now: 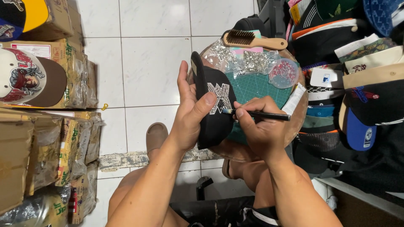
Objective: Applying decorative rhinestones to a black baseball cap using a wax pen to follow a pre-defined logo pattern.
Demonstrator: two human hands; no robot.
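Two hands over a round wooden worktop at 3 o'clock, white tiled floor beyond, left hand fingers clasping a black cap with studded emblem, right hand fingers pinching a black pen at it, taped cardboard boxes at 9 o'clock, stacked caps at 2 o'clock.

Small home cap-decorating workshop. White tiled floor, taped cardboard boxes, stacked caps. Round table carries cutting mat, rhinestone bags, brush.

Cap stands on the mat, brush behind, boxes far left
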